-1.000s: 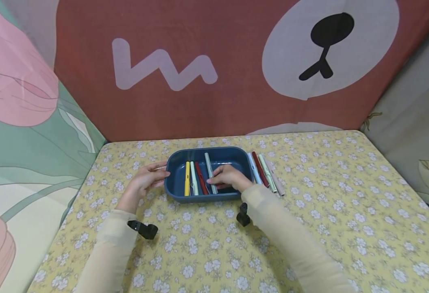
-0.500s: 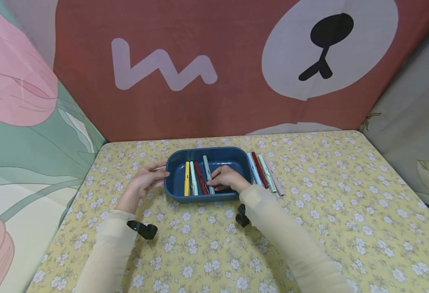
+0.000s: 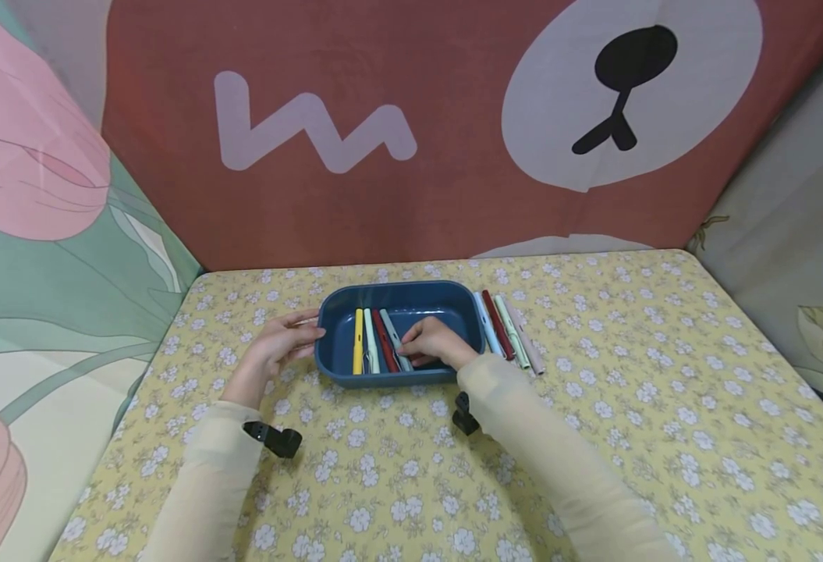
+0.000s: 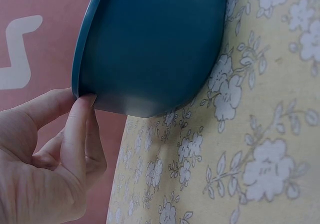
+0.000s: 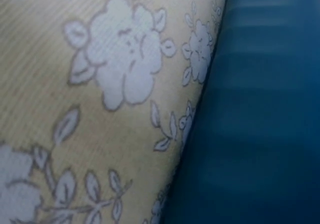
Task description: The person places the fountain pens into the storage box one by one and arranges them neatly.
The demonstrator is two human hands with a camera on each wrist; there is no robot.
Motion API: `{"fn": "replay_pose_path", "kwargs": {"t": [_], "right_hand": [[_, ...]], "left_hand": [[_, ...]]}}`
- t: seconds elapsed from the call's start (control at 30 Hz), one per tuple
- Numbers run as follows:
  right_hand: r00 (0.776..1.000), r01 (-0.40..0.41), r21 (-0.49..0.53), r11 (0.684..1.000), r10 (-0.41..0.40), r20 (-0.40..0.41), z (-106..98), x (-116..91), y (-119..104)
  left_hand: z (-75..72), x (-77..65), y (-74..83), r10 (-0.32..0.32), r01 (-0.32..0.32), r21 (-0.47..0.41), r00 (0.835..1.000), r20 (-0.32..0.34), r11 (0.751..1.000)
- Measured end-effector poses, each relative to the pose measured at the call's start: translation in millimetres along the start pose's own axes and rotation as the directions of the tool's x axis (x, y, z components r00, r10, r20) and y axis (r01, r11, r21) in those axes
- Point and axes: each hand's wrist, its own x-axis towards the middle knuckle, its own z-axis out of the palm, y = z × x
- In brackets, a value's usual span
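A dark blue oblong box [image 3: 446, 377] stands on the table. My left hand [image 3: 286, 341] holds its left end, thumb and fingertips at the rim [image 4: 76, 73]. Inside the box, a yellow pen [image 3: 358, 342], a pale mint pen [image 3: 371, 342] and a dark red pen [image 3: 386, 342] lie side by side. My right hand [image 3: 435, 343] reaches into the box and pinches a grey pen [image 3: 391, 326] right beside the red one; its fingertips cover part of it. The right wrist view has only the box's outer wall [image 5: 260, 114] and tablecloth, no hand.
Just right of the box several more pens lie on the cloth: light blue [image 3: 493, 324], dark red [image 3: 498, 324], pale green [image 3: 512, 332] and pale lilac [image 3: 527, 341]. The yellow flowered tablecloth [image 3: 355, 468] meets a reddish-brown printed curtain [image 3: 299, 218] behind.
My right hand has shifted the grey pen left, and its top end now leans against the red pen. The left hand has stayed at the box's left end.
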Motion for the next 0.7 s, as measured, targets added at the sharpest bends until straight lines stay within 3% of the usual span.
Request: {"fn": "replay_pose_path", "kwargs": {"t": [0.7], "right_hand": [[1.0,-0.02,0.026,0.999,0.02,-0.011,0.4,-0.6,-1.5]], "left_hand": [[-1.2,-1.4,0.5,0.005,-0.005,0.003,1.0,0.024,1.0]]}}
